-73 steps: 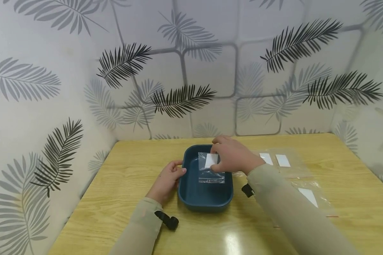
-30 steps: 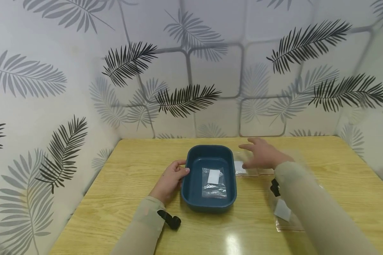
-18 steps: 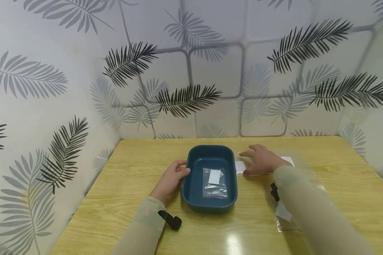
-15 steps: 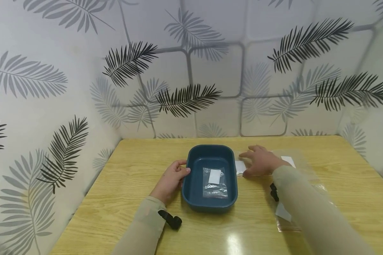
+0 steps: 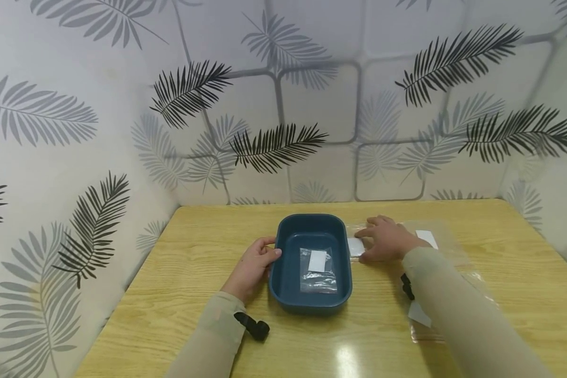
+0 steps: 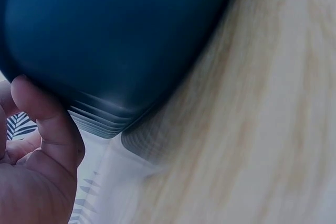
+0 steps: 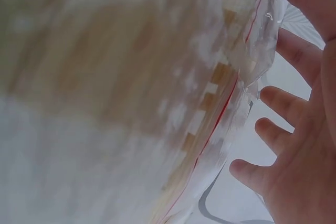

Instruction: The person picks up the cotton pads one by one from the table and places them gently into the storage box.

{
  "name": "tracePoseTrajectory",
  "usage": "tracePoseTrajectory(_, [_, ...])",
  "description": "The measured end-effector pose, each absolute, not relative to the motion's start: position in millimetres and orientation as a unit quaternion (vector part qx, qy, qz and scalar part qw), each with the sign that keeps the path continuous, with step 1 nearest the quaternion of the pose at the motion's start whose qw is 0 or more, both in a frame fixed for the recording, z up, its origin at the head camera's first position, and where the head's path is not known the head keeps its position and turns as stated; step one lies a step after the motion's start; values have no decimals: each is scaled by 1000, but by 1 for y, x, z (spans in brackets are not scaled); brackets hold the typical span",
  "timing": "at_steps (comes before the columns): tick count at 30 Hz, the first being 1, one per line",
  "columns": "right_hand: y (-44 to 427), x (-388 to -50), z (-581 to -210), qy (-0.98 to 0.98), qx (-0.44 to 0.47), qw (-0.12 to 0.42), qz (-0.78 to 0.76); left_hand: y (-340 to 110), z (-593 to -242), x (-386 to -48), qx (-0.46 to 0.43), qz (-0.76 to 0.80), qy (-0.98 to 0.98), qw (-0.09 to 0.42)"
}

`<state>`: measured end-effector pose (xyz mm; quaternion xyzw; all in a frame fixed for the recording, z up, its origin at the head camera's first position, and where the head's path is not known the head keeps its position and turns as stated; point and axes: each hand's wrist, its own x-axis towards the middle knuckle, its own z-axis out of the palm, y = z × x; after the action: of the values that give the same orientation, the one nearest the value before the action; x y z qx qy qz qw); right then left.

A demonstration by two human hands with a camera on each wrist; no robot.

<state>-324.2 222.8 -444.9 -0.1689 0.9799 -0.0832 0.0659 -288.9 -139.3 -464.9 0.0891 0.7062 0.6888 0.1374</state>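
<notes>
Thumb and fingers of my left hand (image 5: 250,265) grip the left wall of a dark blue container (image 5: 283,294); the left wrist view shows the hand (image 6: 42,150) at its rim (image 6: 47,90). Inside the container lies a clear zip bag (image 5: 318,286) with a white card (image 5: 317,261). Just right of the container, the thumb and index finger of my right hand (image 5: 387,239) rest at another small bag with a white card (image 5: 356,247). In the right wrist view the fingers of that hand (image 7: 294,119) are spread beside clear bags with red seal lines (image 7: 223,114).
More clear bags with white cards lie on the wooden table (image 5: 203,231), one card behind my right wrist (image 5: 426,239) and another partly under the right forearm (image 5: 419,314). A patterned wall (image 5: 312,173) rises behind the table.
My right hand has let go of the bag now lying in the container and moved right, down onto the small bag beside it. My left hand stays at the container's left wall.
</notes>
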Motion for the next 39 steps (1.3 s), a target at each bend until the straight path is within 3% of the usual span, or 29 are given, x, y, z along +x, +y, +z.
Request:
tracePoseTrajectory(26, [216, -321, -442, 977, -178, 40, -115, -140, -467, -289, 88, 680, 719, 110])
tracePoseTrajectory(39, [230, -320, -431, 974, -192, -5, -120, -139, -466, -289, 91, 684, 713, 126])
